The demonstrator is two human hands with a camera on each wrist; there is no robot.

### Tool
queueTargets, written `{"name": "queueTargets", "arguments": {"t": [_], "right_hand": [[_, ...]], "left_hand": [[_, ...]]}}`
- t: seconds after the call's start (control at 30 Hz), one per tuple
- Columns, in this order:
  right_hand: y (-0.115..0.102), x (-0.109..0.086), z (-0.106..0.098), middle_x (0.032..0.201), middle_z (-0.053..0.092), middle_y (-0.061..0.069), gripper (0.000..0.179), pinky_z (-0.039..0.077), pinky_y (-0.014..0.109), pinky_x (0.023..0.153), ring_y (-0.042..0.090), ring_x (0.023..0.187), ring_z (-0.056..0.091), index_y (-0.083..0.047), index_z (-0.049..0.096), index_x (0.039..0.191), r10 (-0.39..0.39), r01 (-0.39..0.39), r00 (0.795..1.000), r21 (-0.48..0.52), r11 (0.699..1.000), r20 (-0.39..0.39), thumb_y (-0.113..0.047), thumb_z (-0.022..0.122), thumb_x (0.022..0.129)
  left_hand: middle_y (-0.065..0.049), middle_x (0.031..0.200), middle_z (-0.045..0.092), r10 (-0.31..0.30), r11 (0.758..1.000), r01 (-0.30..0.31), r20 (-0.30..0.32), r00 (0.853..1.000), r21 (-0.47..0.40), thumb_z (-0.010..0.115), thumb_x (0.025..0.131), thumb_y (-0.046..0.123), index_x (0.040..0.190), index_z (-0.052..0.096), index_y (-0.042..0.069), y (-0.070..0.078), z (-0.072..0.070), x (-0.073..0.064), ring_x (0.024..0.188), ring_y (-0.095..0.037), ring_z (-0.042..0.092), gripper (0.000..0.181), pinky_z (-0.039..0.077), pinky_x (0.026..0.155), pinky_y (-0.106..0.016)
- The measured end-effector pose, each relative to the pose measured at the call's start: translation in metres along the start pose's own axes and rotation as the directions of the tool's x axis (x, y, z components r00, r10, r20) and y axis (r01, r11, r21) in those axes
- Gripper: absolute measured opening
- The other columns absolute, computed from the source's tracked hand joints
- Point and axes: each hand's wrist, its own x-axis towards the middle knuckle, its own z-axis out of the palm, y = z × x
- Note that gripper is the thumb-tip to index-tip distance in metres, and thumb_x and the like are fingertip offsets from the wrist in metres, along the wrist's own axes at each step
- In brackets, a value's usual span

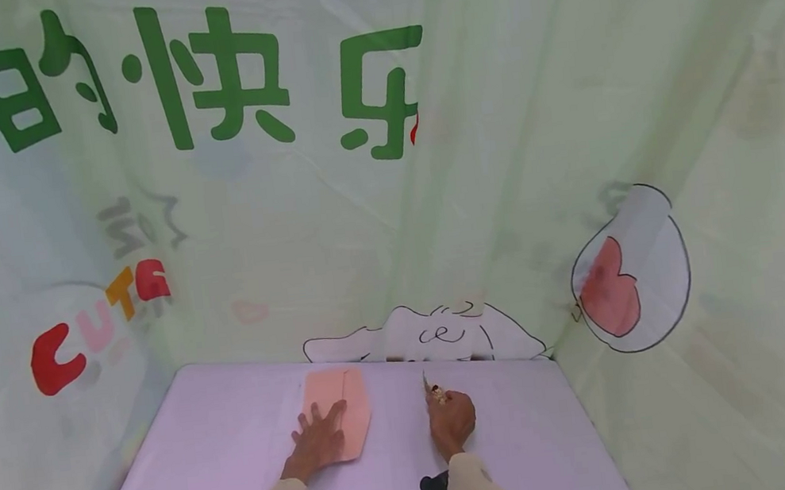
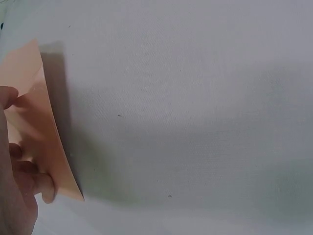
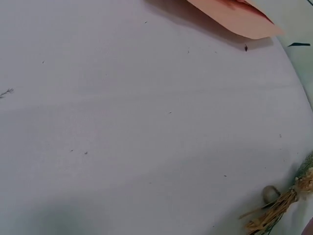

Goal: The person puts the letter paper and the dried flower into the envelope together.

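Observation:
A folded salmon-pink paper [image 1: 356, 408] lies at the back of the table, left of centre, with a crease or edge running along its length. My left hand [image 1: 320, 442] rests on it with fingers spread. In the left wrist view the paper [image 2: 54, 142] bows up along its edge under the fingers [image 2: 45, 186]. To the right, my right hand [image 1: 453, 422] grips a small dried-flower bunch [image 1: 439, 393], its thin tip pointing toward the back. The right wrist view shows the tied stems of the bunch [image 3: 274, 213] with a small loop beside them; most of that hand is out of frame there.
The pale lilac table [image 1: 528, 438] ends at a printed cloth backdrop [image 1: 487, 187], which also encloses both sides. Tiny dark plant crumbs and a small sprig [image 3: 7, 92] lie on the tabletop. Black straps [image 1: 435, 485] show near both wrists.

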Motion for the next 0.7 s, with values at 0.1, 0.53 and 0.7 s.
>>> {"name": "queueTargets", "arguments": {"t": [0.1,0.53,0.7], "right_hand": [[0.008,-0.001,-0.003,0.11,0.073,0.031,0.035,0.053,0.063,0.097,0.048,0.106,0.069,0.011,0.072,0.112,0.004,-0.003,1.0,-0.034,0.999,0.007,-0.011,0.086,0.089],[0.027,0.005,0.0,0.086,0.075,0.027,0.016,0.057,0.063,0.082,0.046,0.083,0.073,0.009,0.074,0.09,-0.011,0.01,1.0,-0.18,0.984,0.0,-0.006,0.075,0.091],[0.032,0.005,0.004,0.084,0.075,0.025,0.015,0.057,0.061,0.08,0.044,0.081,0.073,0.008,0.074,0.089,-0.025,0.026,1.0,-0.178,0.984,0.01,-0.006,0.078,0.092]], "left_hand": [[-0.043,0.172,0.024,0.002,1.0,-0.002,-0.006,1.0,-0.001,0.06,0.107,0.022,0.161,0.047,0.024,-0.002,0.002,0.003,0.154,-0.077,0.018,0.055,0.015,0.116,-0.093],[-0.043,0.173,0.022,-0.02,1.0,0.021,0.001,1.0,-0.006,0.06,0.106,0.021,0.161,0.048,0.024,0.005,0.002,0.001,0.154,-0.077,0.016,0.056,0.014,0.117,-0.092],[-0.042,0.173,0.022,-0.024,1.0,0.024,0.001,1.0,-0.002,0.059,0.107,0.022,0.161,0.048,0.023,0.005,0.0,0.0,0.154,-0.077,0.016,0.055,0.014,0.117,-0.092]]}}
